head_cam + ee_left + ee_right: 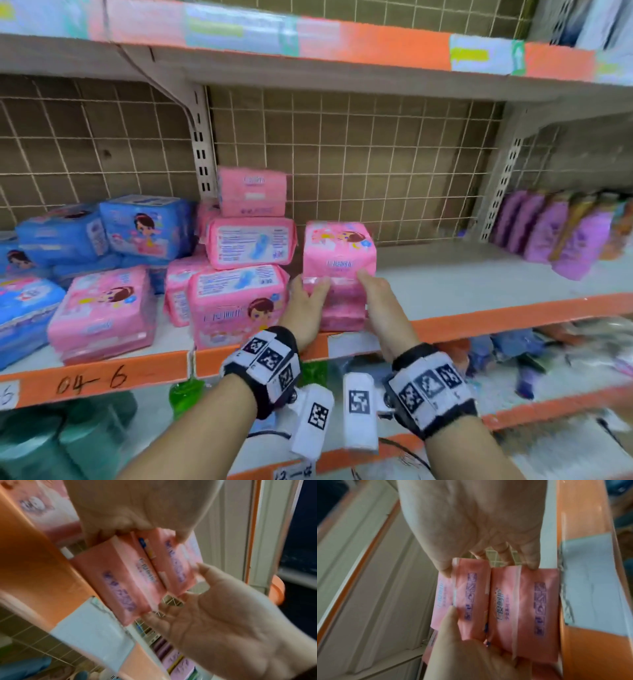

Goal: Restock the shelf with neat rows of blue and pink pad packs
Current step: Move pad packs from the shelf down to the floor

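Pink packs (339,274) stacked at shelf (479,284) edge, clasped between left hand (305,308) and right hand (383,308), fingers straight.

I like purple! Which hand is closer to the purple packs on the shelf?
Right. The right hand is on the side of the pink packs facing the purple packs; the left hand is on the far side.

grey shelf (445,274), pink packs (236,301), blue packs (147,226)
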Demonstrator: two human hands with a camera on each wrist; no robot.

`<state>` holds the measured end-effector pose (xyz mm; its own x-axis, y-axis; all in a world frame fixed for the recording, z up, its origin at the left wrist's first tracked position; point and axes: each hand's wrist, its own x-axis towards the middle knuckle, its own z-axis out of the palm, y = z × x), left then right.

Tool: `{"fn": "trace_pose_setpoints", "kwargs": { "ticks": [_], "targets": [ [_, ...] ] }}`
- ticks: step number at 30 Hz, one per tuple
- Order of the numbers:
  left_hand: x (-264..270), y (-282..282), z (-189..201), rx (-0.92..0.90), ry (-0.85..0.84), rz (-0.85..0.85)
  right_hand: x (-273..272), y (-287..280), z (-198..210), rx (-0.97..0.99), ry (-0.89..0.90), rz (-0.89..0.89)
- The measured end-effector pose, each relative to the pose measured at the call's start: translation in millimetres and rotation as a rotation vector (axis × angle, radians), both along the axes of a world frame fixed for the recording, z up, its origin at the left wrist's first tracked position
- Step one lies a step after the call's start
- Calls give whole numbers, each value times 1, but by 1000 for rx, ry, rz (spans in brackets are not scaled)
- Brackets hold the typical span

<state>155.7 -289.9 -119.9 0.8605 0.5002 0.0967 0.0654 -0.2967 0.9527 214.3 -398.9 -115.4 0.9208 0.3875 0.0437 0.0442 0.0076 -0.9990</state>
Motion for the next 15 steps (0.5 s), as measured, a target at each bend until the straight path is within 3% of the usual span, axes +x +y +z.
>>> {"fn": "trace_pose_setpoints", "kwargs": {
  "ticks": [3,7,9,11,13,15],
  "targets": [
    [10,1,7,120,142,83,16,15,-5,22,38,7],
    [-13,7,12,351,223,-73,14,22,-10,-2,-41,-162],
    [-40,20,15,345,160,-101,1,22,-9,-69,-232,-283],
    [-70,41,20,248,43,-97,-21,28,-4,-121,-565,-375],
    [-102,69,24,231,-28,-74,-50,42,4,-140,-777,-357],
    [-129,102,27,269,-37,13,-77,65,12,-108,-860,-257]
  ]
}}
